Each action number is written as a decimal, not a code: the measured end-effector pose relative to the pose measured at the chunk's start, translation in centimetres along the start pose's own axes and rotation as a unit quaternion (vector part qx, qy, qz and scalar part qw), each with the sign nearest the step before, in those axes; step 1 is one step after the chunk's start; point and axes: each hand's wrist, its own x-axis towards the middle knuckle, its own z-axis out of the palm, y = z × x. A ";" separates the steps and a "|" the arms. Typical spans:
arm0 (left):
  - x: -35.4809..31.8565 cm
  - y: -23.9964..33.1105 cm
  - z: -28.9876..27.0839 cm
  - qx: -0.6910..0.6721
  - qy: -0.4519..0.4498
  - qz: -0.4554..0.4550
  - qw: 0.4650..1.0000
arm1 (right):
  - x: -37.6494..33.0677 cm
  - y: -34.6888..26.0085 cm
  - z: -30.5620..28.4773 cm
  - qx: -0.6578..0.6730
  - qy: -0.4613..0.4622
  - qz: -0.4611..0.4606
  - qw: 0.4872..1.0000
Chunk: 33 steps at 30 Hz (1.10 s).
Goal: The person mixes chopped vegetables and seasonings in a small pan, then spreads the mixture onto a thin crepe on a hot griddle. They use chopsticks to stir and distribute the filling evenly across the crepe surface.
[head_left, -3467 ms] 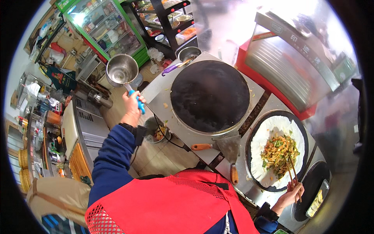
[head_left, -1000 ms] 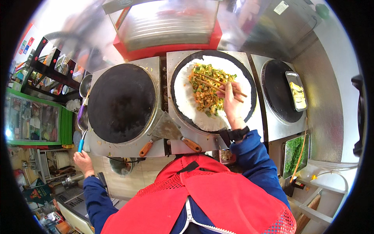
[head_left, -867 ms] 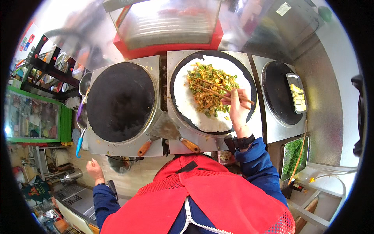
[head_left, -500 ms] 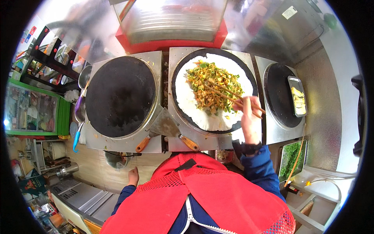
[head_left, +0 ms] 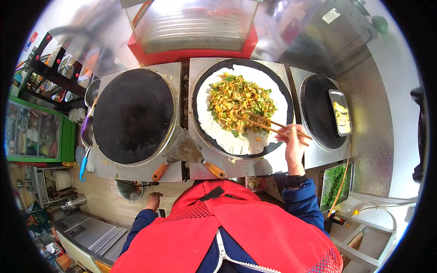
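My right hand [head_left: 294, 144] is closed round a pair of long wooden chopsticks [head_left: 274, 123]. Their tips reach into the lower right of a heap of chopped vegetable filling [head_left: 241, 101], mixed green and orange. Under the heap lies a thin white crepe [head_left: 275, 113], spread flat on the middle round black griddle [head_left: 287, 101]. Low on the left, away from the griddles, my left hand [head_left: 154, 201] hangs with its fingers curled in and nothing visible in them. Two wide metal scrapers with wooden handles [head_left: 214, 170] rest between the left and middle griddles.
A bare black griddle [head_left: 133, 116] is on the left. The right griddle [head_left: 316, 111] bears a metal tray [head_left: 348, 129] of yellow pieces. Below it stands a tray of chopped greens [head_left: 333, 182]. Ladles with purple and blue handles [head_left: 83, 168] hang at the left edge.
My right hand and the chopsticks have moved down toward the near right side of the filling. The heap is spread slightly differently. The whole view has shifted a little.
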 end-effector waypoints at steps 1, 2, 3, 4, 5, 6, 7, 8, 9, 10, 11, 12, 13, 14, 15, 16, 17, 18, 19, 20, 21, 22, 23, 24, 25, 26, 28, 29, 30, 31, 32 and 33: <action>-0.4 0.8 0.1 -0.012 0.009 -0.046 0.999 | 0.2 -0.2 -1.3 0.004 0.068 0.031 0.997; -1.0 1.4 0.2 -0.028 0.007 -0.073 0.997 | 0.6 -0.2 -2.3 0.020 0.116 0.042 0.992; -1.3 2.0 0.4 -0.053 0.009 -0.081 0.995 | 1.2 -0.1 -2.9 0.048 0.114 0.010 0.992; -1.7 2.5 0.5 0.061 0.004 0.060 0.996 | 1.9 0.2 -3.0 0.058 0.089 -0.008 0.994; -2.0 2.9 0.5 0.109 0.001 0.151 0.982 | 2.8 0.6 -2.8 0.062 0.092 -0.013 0.994; -2.1 3.3 0.6 0.110 0.006 0.181 0.977 | 3.6 1.1 -2.3 0.065 0.089 -0.013 0.994; -2.2 3.6 0.6 0.074 0.001 0.079 0.994 | 4.6 1.7 -1.5 0.081 0.058 -0.022 0.995; -2.1 4.0 0.7 -0.021 0.001 -0.077 0.997 | 5.5 2.2 -0.6 0.082 0.054 -0.031 0.995; -2.1 4.3 0.6 -0.015 0.006 -0.101 0.995 | 6.4 2.6 0.2 0.103 0.050 -0.032 0.993; -2.0 4.7 0.5 -0.024 0.001 -0.097 0.995 | 7.3 2.9 1.0 0.104 0.076 -0.020 0.991; -2.0 5.2 0.4 -0.035 -0.001 -0.086 0.996 | 8.2 3.2 1.7 0.121 0.072 -0.024 0.990; -2.0 5.7 0.3 -0.030 0.002 -0.080 0.996 | 9.0 3.4 2.2 0.130 0.072 -0.026 0.989; -2.1 6.3 0.3 -0.027 0.010 -0.067 0.997 | 9.7 3.5 2.6 0.123 0.076 -0.023 0.989; -2.1 6.8 0.2 -0.025 0.016 -0.053 0.998 | 10.3 3.5 2.8 0.129 0.077 -0.015 0.989; -2.2 7.3 0.1 -0.029 0.017 -0.060 0.998 | 10.9 3.4 2.8 0.146 0.058 -0.022 0.987; -2.4 7.6 0.2 -0.033 0.017 -0.069 0.997 | 11.3 3.3 2.7 0.135 0.083 -0.007 0.987; -2.5 7.7 0.2 -0.032 0.018 -0.088 0.995 | 11.6 3.1 2.4 0.133 0.083 -0.001 0.988; -2.7 7.6 0.4 -0.046 0.022 -0.100 0.994 | 11.7 2.9 2.1 0.144 0.053 -0.004 0.988; -2.8 7.4 0.5 -0.047 0.018 -0.096 0.994 | 11.7 2.6 1.7 0.137 0.071 0.003 0.988; -2.9 6.9 0.8 -0.048 0.013 -0.093 0.994 | 11.7 2.4 1.4 0.126 0.101 0.004 0.987; -2.9 6.3 1.0 -0.051 0.013 -0.096 0.994 | 11.5 2.1 1.1 0.114 0.134 0.017 0.984; -2.8 5.6 1.3 -0.059 0.012 -0.075 0.995 | 11.2 1.9 0.9 0.112 0.161 0.008 0.981; -2.7 4.9 1.6 -0.035 0.011 -0.073 0.997 | 11.0 1.8 0.9 0.111 0.170 -0.012 0.979; -2.5 4.3 1.7 -0.021 0.007 -0.067 0.998 | 10.7 1.8 1.0 0.128 0.113 -0.030 0.985; -2.4 3.9 1.8 -0.012 -0.005 -0.054 0.998 | 10.4 1.8 1.2 0.130 0.119 -0.048 0.983; -2.1 3.7 1.8 0.049 -0.003 0.042 0.998 | 10.2 2.0 1.4 0.124 0.056 -0.030 0.990; -1.7 3.9 1.6 0.140 -0.021 0.123 0.982 | 9.7 2.3 1.7 0.113 0.001 -0.005 0.994; -1.7 4.2 1.3 0.108 -0.009 0.146 0.983 | 9.4 2.4 1.5 0.125 -0.048 -0.004 0.991; -1.5 4.9 1.2 0.060 -0.007 0.045 0.997 | 9.1 2.5 1.0 0.126 -0.021 -0.008 0.992; -1.5 5.5 1.0 -0.002 -0.010 -0.041 0.999 | 8.8 2.5 0.2 0.135 0.032 -0.010 0.990; -1.6 6.1 0.9 -0.030 0.002 -0.029 0.999 | 8.4 2.5 -0.9 0.137 0.078 0.013 0.987; -1.7 6.6 0.9 -0.011 0.016 -0.056 0.998 | 7.9 2.5 -2.1 0.160 0.098 0.005 0.982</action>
